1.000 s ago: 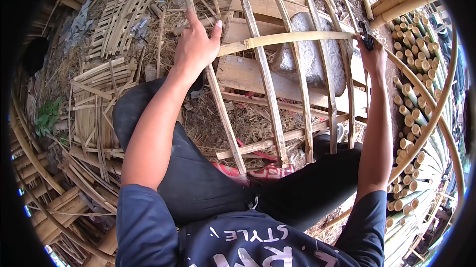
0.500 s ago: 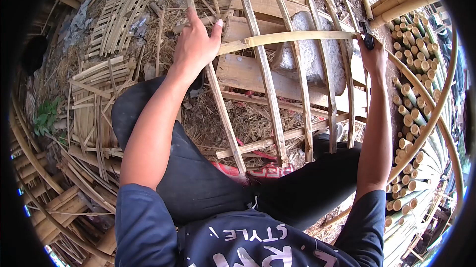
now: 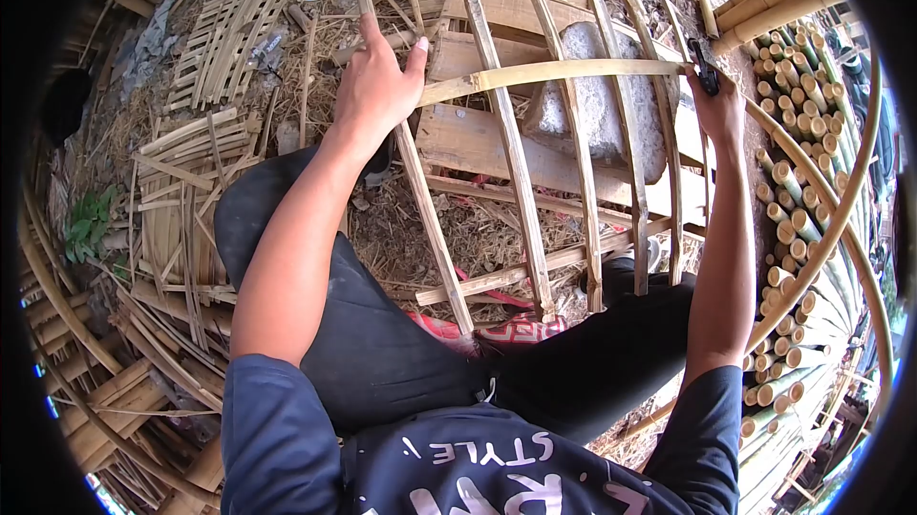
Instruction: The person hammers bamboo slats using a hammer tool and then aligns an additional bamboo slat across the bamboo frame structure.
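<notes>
A pale curved bamboo strip [image 3: 531,74] is clamped by the left hand [image 3: 378,87], a small black tool [image 3: 708,80] by the right hand [image 3: 723,114]; uneven pull could skew the strip.

Dirt ground [image 3: 387,228]: straw [image 3: 470,228], slatted bamboo panel [image 3: 229,42].

Pale tan bamboo strip [image 3: 564,71] between the left hand [image 3: 380,85] and right hand [image 3: 718,104], speckled grey-white stone [image 3: 594,109] beyond the strip, black trousers [image 3: 392,343] and red-and-white patterned cloth [image 3: 521,329] nearer than both hands
</notes>
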Tool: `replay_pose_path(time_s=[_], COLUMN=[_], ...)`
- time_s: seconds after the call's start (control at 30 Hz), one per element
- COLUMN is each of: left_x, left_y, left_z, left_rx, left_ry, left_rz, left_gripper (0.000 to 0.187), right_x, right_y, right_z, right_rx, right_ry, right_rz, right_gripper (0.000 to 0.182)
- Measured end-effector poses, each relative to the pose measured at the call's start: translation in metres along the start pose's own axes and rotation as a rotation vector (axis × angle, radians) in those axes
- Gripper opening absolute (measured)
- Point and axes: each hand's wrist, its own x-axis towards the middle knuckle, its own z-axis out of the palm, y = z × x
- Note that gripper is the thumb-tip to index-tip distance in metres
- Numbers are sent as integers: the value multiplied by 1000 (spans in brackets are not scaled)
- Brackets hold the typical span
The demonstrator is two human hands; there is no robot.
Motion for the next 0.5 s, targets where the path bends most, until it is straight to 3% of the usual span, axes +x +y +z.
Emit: replay_pose_path(time_s=[0.07,0.27,0.5], left_x=[-1,-1,0], left_y=[2,3,-4], left_z=[-2,-2,3], left_rx=[-12,-28,-24], left_ry=[-14,2,60], left_rz=[-12,-3,34], left_gripper=[81,80,80], right_x=[1,-1,-2], right_y=[9,-3,2], right_z=[7,-2,-4], right_rx=[16,15,32], right_ry=[49,-40,-44], right_rz=[-72,40,29], right_gripper=[45,42,40])
